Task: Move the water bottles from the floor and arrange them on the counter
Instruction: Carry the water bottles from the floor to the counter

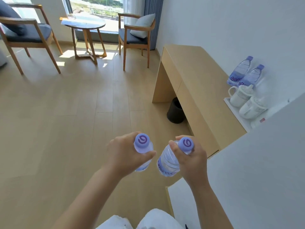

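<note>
**Two bottles in hand, counter ahead to the right**

Each water bottle is up off the floor: the left hand (125, 156) curls round one bottle (143, 152) below its cap, and the right hand (189, 161) grips the other (168, 160). I'd carry them upright to the wooden counter (194, 75), standing them just beside the two bottles there (245, 73), well short of the white mugs (245, 101).

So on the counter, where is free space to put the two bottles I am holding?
The counter is bare from its window end up to the two bottles standing by the wall. The front strip beside them is also free. Past them it is crowded: the white tray carrying two kettles.
</note>
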Demonstrator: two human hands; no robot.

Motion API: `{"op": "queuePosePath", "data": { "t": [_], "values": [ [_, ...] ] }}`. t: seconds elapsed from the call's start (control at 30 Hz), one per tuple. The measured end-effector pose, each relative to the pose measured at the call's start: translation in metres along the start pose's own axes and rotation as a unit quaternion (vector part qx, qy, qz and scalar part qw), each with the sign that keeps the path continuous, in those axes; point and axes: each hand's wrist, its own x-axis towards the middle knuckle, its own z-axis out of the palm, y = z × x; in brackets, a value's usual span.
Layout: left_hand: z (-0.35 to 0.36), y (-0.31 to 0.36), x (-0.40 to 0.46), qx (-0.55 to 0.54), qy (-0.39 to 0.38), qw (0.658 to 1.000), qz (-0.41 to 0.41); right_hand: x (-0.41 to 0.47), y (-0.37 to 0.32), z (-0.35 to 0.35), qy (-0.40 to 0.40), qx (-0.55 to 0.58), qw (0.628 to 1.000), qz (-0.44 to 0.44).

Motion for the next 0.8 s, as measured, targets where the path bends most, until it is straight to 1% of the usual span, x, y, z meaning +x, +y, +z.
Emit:
{"op": "queuePosePath", "data": {
  "t": [0.1, 0.2, 0.4, 0.5, 0.6, 0.7, 0.8],
  "values": [
    [0.001, -0.006, 0.045, -0.027, -0.006, 1.000, 0.006, 0.035, 0.004, 0.012, 0.023, 0.000, 1.000, 0.011],
    [0.010, -0.008, 0.088, -0.032, -0.009, 0.999, 0.019, 0.074, 0.016, 0.021, 0.043, -0.008, 0.999, 0.020],
    [0.045, -0.001, 0.193, -0.053, -0.026, 0.997, 0.051, 0.176, 0.042, 0.029, 0.082, 0.000, 0.996, 0.027],
    [0.065, 0.018, 0.254, -0.055, -0.040, 0.994, 0.080, 0.238, 0.051, 0.026, 0.108, -0.007, 0.994, 0.017],
    [0.083, 0.045, 0.313, -0.065, -0.072, 0.990, 0.107, 0.296, 0.055, 0.014, 0.137, -0.008, 0.991, 0.010],
    [0.105, 0.073, 0.363, -0.073, -0.081, 0.987, 0.115, 0.341, 0.059, -0.004, 0.174, -0.008, 0.985, 0.012],
    [0.127, 0.097, 0.405, -0.082, -0.106, 0.985, 0.104, 0.372, 0.068, -0.022, 0.210, -0.013, 0.977, 0.027]
  ]
}}
